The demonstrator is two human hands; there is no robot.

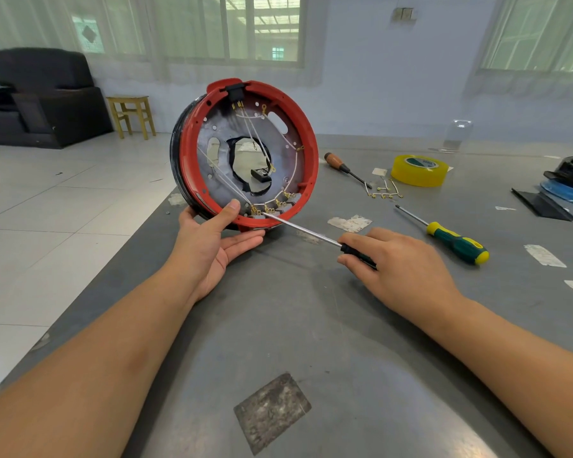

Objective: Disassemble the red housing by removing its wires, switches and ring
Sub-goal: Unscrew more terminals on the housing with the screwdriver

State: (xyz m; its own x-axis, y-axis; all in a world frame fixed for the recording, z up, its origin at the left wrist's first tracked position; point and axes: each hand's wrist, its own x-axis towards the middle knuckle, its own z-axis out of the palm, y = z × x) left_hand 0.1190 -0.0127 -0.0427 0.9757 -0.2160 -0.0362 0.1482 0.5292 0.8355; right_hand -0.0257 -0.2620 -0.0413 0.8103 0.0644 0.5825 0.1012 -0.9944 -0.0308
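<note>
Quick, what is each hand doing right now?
Left hand: holds the red housing upright on the table.
Right hand: grips a screwdriver, tip at the switches.

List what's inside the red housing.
Inside the red housing: a grey metal plate with a central hole, white wires, brass terminals on switches along the bottom rim, a black connector on top. Switch bodies are mostly hidden.

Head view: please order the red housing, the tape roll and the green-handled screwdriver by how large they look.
1. Red housing, clearly largest.
2. and 3. Green-handled screwdriver and tape roll: the screwdriver looks longer, the roll bulkier and farther away, so their order is unsure.
</note>
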